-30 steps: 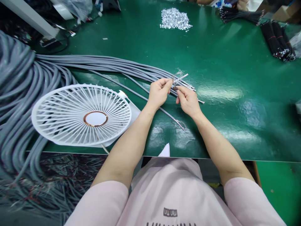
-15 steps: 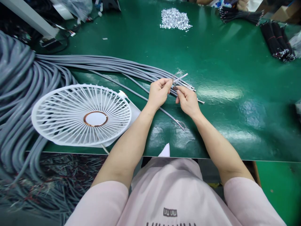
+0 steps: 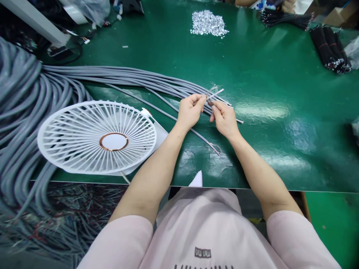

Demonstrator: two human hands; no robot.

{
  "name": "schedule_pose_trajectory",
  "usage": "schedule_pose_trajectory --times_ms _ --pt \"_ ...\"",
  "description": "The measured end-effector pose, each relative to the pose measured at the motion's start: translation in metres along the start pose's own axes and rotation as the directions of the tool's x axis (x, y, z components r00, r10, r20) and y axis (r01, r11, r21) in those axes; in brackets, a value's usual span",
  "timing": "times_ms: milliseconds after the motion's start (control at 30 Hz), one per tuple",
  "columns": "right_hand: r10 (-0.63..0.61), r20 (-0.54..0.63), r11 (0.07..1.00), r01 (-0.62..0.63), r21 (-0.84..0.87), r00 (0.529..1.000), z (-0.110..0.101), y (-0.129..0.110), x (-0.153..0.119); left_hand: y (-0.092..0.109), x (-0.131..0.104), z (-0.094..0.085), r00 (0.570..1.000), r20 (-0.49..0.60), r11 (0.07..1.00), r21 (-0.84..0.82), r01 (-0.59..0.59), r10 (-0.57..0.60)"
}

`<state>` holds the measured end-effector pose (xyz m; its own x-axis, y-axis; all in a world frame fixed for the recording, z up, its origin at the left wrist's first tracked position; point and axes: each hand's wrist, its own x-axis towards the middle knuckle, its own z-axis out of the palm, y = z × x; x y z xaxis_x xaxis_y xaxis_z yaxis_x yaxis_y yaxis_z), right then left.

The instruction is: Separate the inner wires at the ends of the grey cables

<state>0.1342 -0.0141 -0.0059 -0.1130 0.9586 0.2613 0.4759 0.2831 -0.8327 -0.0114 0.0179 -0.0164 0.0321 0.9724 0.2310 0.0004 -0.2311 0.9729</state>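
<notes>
Near the middle of the green table, my left hand (image 3: 191, 110) pinches a grey cable close to its stripped end (image 3: 217, 93), where a pale core and fine frayed strands stick out. My right hand (image 3: 224, 116) is closed just to the right, thumb and fingertips pinching thin strands of that same end. Beneath both hands runs a bundle of grey cables (image 3: 134, 74), their pale tips pointing right. One separate cable end (image 3: 213, 148) with loose strands lies nearer the front edge. Fingers partly hide the strands.
A white fan (image 3: 98, 112) stands left of my arm. Coiled grey cables (image 3: 17, 112) fill the left side. Silver scraps (image 3: 209, 23) lie at the back; black wire bundles (image 3: 329, 48) sit at the back right. Another person's hand (image 3: 288, 5) shows at the top edge.
Both hands stay in nearly the same place. My right fingers have shifted very slightly at the strands, and the cable end has moved a little.
</notes>
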Motion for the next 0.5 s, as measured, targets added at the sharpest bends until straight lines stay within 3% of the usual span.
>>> schedule_pose_trajectory --times_ms 233,500 --pt "0.034 0.0 0.997 -0.034 0.074 0.999 0.0019 0.0012 0.0006 -0.0028 -0.0016 0.0014 0.999 0.023 0.998 0.049 -0.036 0.035" --pt "0.221 0.033 0.909 -0.218 0.355 0.975 -0.0001 -0.0012 0.0016 0.0024 -0.007 0.0036 0.989 0.077 0.984 0.116 -0.138 0.13"
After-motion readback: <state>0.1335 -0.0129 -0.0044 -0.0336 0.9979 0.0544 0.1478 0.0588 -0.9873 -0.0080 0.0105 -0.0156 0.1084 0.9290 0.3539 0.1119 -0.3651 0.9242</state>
